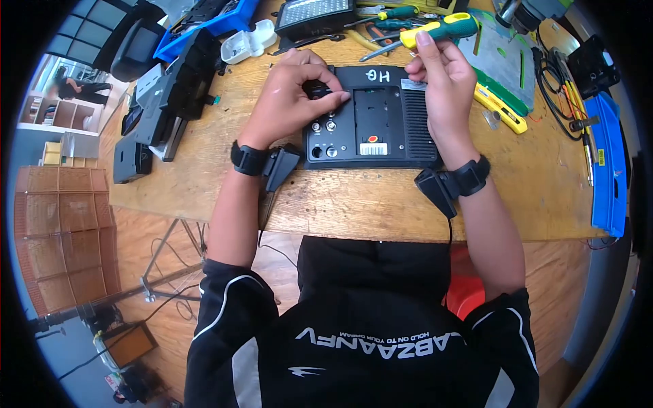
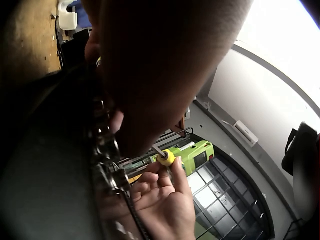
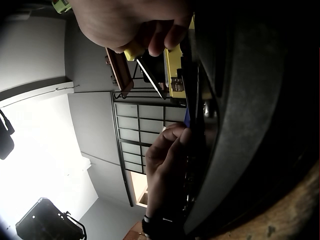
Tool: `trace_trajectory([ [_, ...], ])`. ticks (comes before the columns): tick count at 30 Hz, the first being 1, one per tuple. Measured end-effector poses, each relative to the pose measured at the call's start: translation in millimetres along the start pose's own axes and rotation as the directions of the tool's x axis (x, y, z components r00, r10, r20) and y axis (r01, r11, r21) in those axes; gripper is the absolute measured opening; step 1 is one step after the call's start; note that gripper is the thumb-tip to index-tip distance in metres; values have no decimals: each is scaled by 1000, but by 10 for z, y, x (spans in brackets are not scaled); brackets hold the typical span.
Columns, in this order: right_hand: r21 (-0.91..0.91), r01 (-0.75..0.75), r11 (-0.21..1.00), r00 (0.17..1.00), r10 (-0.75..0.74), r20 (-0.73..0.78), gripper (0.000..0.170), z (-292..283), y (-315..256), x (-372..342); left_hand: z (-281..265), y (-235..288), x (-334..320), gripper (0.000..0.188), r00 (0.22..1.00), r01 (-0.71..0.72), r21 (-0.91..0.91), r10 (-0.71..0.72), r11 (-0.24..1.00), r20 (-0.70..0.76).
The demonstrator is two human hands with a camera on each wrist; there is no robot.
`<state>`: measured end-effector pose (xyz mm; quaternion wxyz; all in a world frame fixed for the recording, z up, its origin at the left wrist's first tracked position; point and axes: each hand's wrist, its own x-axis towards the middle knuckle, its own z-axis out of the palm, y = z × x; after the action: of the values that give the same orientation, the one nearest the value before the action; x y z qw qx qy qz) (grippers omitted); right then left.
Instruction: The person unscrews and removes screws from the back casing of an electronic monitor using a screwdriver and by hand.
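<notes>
Well, closest in, the left hand (image 1: 289, 98) bends over the black device (image 1: 350, 162), its thumb and forefinger tips meeting at the side of the recess (image 1: 371, 114); whether they pinch something small, I cannot tell. The device lies flat under those fingertips, round metal connectors (image 1: 331, 126) just nearer the person. The right hand (image 1: 449, 88), at the device's other side, has thumb and fingers clamped on the yellow-and-green screwdriver (image 1: 449, 28), whose shaft slants out past the device's far edge, toward the left fingers.

From the left wrist, the connectors stand out side-on, with a lit grid window (image 2: 215, 192) behind the right fingers, which the head view lacks. The right wrist view shows the shaft apart from the left fingertips, though the recess stays out of its sight.

Just past the right fingertips, the recess holds an orange sticker (image 1: 373, 139) and a barcode label (image 1: 373, 149). Farther out, beyond the left knuckles, are a white open case (image 1: 249, 42), contents unclear, and a blue bin (image 1: 231, 28) holding dark items.
</notes>
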<state>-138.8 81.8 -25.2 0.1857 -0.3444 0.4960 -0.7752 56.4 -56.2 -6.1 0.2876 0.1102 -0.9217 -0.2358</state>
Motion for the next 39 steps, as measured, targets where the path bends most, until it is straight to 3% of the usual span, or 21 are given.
trace_trajectory([
  [4, -6, -13, 1000, 1000, 13, 0, 33, 3, -4, 0, 24, 28, -7, 18, 1000, 12, 12, -12, 1000, -27],
  [14, -12, 21, 1000, 1000, -21, 16, 34, -7, 14, 3, -68, 3, -24, 17, 995, 10, -28, -8, 1000, 98],
  [19, -6, -8, 1000, 1000, 8, 4, 33, 3, 15, -2, -34, 67, -13, 15, 995, 51, 33, -54, 998, 86],
  [22, -27, -17, 999, 1000, 17, -2, 33, 16, -2, 14, -16, 69, -3, 22, 999, -33, 78, 34, 996, -11],
  [28, 18, 4, 1000, 1000, -4, 2, 31, 12, 11, 6, -8, -8, -27, 19, 985, 158, -88, -163, 983, -48],
  [30, 26, -2, 1000, 1000, 2, 5, 31, -2, 25, -1, -73, -134, -28, 18, 985, 154, -4, -153, 988, -83],
  [32, 17, -18, 1000, 1000, 18, -1, 31, -2, 19, 7, -134, -270, -33, 18, 922, 219, -153, -255, 964, -290],
  [34, 20, -7, 1000, 1000, 7, 7, 31, 11, 1, 13, -262, -418, -103, 25, 897, 279, -68, -285, 958, -337],
  [36, 19, -7, 1000, 1000, 6, 15, 32, 13, -16, -15, -348, -667, -185, 25, 814, 554, 171, -488, 815, -314],
  [39, -13, 27, 1000, 997, -26, 78, 30, 31, -86, -34, -384, -832, -270, 29, 787, 611, 267, -533, 745, -312],
])
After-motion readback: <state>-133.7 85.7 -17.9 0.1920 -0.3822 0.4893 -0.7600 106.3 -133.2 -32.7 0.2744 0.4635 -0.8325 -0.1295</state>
